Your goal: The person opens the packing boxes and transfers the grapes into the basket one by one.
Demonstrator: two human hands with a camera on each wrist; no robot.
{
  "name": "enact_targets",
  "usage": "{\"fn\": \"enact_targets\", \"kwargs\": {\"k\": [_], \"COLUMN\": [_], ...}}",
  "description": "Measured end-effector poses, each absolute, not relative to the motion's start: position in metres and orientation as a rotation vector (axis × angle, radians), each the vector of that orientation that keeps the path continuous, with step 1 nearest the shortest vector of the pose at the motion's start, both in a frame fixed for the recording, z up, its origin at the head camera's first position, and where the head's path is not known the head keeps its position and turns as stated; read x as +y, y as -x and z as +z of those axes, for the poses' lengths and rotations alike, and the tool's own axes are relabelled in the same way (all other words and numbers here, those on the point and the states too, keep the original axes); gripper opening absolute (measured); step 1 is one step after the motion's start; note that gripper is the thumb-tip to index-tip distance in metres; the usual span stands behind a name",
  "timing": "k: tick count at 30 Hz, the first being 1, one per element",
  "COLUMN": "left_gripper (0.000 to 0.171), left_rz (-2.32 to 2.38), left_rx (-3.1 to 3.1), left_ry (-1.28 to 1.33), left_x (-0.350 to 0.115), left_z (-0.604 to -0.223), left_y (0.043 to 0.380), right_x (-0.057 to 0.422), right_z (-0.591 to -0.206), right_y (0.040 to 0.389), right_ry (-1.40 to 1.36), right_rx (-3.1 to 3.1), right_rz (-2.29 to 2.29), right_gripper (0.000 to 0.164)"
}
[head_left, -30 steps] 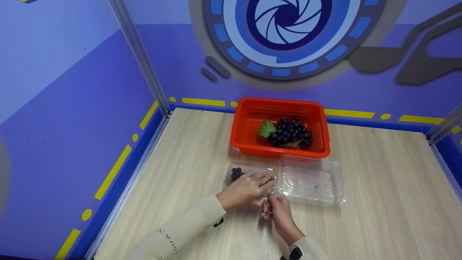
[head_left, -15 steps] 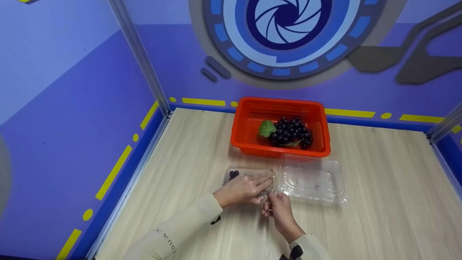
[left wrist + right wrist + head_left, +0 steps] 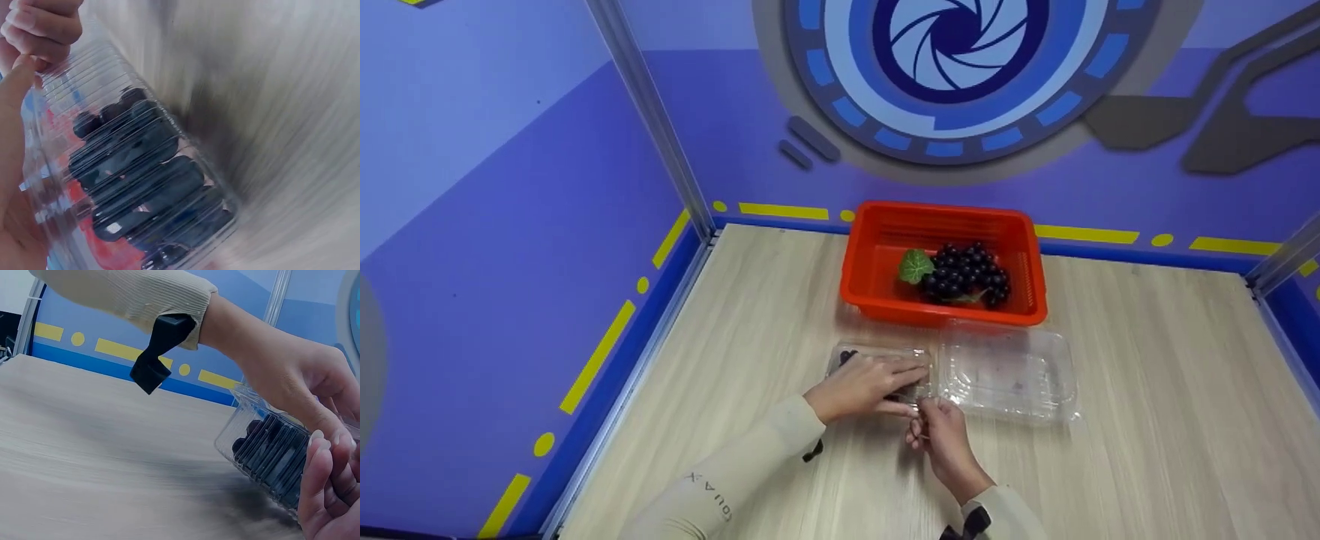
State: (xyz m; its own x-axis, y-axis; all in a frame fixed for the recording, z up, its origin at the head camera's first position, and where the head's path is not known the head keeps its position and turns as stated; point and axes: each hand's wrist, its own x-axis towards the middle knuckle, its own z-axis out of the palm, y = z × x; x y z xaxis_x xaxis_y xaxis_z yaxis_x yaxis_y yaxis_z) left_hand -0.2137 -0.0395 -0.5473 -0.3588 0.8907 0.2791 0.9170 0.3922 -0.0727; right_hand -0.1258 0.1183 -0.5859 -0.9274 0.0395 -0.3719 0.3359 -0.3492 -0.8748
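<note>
A clear plastic clamshell box lies opened out on the table, its tray [image 3: 885,349] on the left and its lid [image 3: 1009,375] on the right. Through the tray's ribbed wall the left wrist view shows dark grapes [image 3: 140,157]. My left hand [image 3: 859,386] lies over the tray with its fingers stretched out, covering most of the grapes; its thumb points down to the tray's front edge. At the tray's front right corner my right hand [image 3: 946,439] pinches the plastic edge between thumb and curled fingers. The two hands meet there, and the exact pinch is partly hidden.
Behind the box stands a red basket [image 3: 877,304] holding a bunch of dark grapes [image 3: 964,276] with a green leaf [image 3: 915,266]. Wooden tabletop [image 3: 1155,420] surrounds the box, bordered by printed panels at the left and back.
My left hand's thumb has straightened towards my right hand, and fewer grapes show beside the hand. The tray shifted slightly. My right hand stays at the corner.
</note>
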Motion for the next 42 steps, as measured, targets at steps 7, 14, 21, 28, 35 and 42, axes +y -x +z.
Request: {"fn": "enact_targets", "kwargs": {"k": [7, 14, 21, 28, 35, 42], "left_gripper": [0.062, 0.059, 0.054, 0.059, 0.073, 0.062], "left_rz": [-0.105, 0.036, 0.013, -0.097, -0.150, -0.187], "left_rx": [-2.402, -2.450, -2.475, -2.478, -2.604, -2.776], "left_ry": [1.574, 1.601, 1.572, 1.539, 1.454, 1.284], "left_x": [-0.036, -0.032, -0.034, -0.038, -0.052, -0.077], "left_z": [-0.545, -0.536, -0.537, -0.542, -0.553, -0.563], "left_y": [0.215, 0.209, 0.213, 0.217, 0.221, 0.232], "right_x": [0.119, 0.121, 0.120, 0.119, 0.119, 0.124], "right_z": [-0.588, -0.593, -0.593, -0.595, -0.598, -0.600], "right_y": [0.125, 0.122, 0.120, 0.120, 0.122, 0.121], "right_ry": [-0.471, -0.441, -0.453, -0.446, -0.448, -0.420], "right_rx": [1.672, 1.703, 1.683, 1.719, 1.689, 1.658], "right_rz": [-2.376, -2.315, -2.347, -2.337, -2.330, -2.321], "right_gripper": [0.021, 0.026, 0.029, 0.028, 0.025, 0.031]}}
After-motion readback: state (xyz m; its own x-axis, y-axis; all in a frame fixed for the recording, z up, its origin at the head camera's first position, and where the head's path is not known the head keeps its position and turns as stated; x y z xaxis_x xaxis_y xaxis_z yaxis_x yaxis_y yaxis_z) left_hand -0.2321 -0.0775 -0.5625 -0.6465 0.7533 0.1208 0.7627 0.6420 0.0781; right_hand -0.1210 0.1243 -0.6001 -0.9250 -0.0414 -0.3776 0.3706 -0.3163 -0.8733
